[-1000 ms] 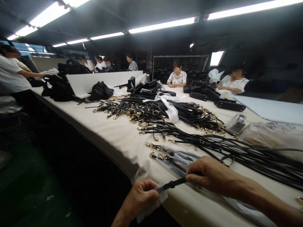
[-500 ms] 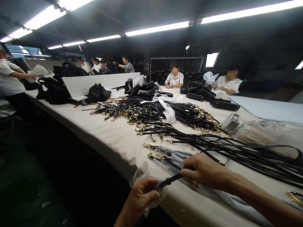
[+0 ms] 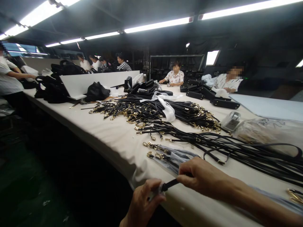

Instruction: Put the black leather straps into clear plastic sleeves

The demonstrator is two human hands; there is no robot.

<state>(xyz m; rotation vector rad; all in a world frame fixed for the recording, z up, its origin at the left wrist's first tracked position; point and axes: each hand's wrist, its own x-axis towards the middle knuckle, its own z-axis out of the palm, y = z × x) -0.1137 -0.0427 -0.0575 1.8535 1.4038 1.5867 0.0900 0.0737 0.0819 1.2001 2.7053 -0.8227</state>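
At the table's near edge, a narrow black strap (image 3: 170, 183) stretches between my two hands. My right hand (image 3: 197, 175) is closed around it, the knuckles facing up. Thumb and fingers of my left hand (image 3: 145, 200) pinch the strap's other end, where a bit of clear plastic (image 3: 162, 187) wraps it. My fingers hide that end. Just beyond my hands lie several straps in clear plastic sleeves (image 3: 174, 157), with gold clasps (image 3: 159, 155) sticking out. Behind them runs a bundle of bare black straps (image 3: 213, 142).
A big heap of black straps with gold clasps (image 3: 139, 110) lies mid-table under white strips (image 3: 167, 108). Black bags (image 3: 53, 88), a white board (image 3: 99, 80) and a plastic bag (image 3: 267, 130) stand around it. Several people work across the table (image 3: 113, 135) and at the left.
My hands have come slightly closer together, and less of the strap shows between them. My right hand has shifted a little left and down. A co-worker across the table has moved an arm outward.
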